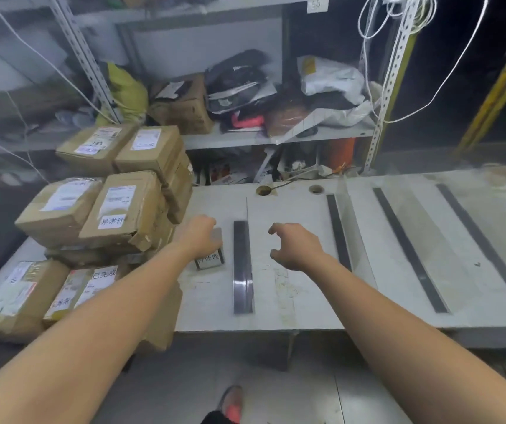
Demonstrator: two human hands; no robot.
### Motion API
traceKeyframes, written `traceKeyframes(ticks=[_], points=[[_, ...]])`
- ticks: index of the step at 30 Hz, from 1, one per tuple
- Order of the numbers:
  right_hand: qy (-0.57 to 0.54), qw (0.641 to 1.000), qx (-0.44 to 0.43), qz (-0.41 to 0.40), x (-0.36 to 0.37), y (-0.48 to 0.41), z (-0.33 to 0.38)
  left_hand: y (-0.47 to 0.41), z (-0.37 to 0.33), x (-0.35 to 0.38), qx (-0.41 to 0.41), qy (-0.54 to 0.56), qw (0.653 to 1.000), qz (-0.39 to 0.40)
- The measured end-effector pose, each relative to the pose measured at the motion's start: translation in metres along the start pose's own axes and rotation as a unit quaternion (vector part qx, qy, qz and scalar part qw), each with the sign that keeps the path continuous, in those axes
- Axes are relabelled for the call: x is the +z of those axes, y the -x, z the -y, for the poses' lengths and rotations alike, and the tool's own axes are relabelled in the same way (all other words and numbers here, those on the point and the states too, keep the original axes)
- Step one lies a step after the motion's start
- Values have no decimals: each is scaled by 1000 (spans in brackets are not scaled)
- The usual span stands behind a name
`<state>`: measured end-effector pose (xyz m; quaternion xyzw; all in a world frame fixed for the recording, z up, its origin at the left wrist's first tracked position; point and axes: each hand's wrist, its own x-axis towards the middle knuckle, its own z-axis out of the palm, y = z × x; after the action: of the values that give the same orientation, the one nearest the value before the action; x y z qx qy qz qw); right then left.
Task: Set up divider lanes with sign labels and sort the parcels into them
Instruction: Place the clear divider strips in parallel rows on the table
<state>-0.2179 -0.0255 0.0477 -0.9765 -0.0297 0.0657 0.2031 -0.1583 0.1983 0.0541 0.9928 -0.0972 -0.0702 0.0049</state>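
Several clear dividers with dark base strips stand in a row on the grey table (291, 313); the nearest divider (243, 267) is just right of my left hand. My left hand (201, 237) grips the top of a small sign label (209, 261) with Chinese writing, which stands on the table left of that divider. My right hand (294, 246) hovers over the lane between the first divider and the second divider (339, 231), fingers curled and apart, holding nothing. Cardboard parcels (123, 209) with white labels are stacked on the table's left end.
More dividers (407, 246) stand toward the right end of the table. Two round holes (264, 190) lie near its back edge. Behind it a metal shelf (276, 137) holds bags and a box. White cords (398, 32) hang at upper right. My shoe (231, 405) shows on the floor.
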Motion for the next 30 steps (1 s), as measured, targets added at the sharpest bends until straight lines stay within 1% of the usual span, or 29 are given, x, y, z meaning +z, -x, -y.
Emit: traceKeyframes(ticks=[6, 9, 13, 17, 21, 27, 30], points=[[-17, 999, 36, 24, 25, -21, 10, -25, 31, 29, 26, -7, 999, 29], [-27, 997, 67, 29, 35, -35, 16, -45, 41, 41, 58, -15, 997, 42], [-43, 993, 102, 31, 45, -56, 24, -82, 47, 47, 120, -7, 992, 38], [-74, 987, 140, 35, 56, -72, 29, -116, 42, 49, 224, -1, 974, 12], [-100, 979, 173, 35, 69, -80, 32, -144, 29, 54, 299, -17, 954, 20], [-131, 969, 208, 26, 84, -84, 35, -165, 22, 69, 367, -45, 928, 46], [-142, 966, 214, 29, 90, -84, 36, -170, 25, 72, 389, -42, 919, 41]])
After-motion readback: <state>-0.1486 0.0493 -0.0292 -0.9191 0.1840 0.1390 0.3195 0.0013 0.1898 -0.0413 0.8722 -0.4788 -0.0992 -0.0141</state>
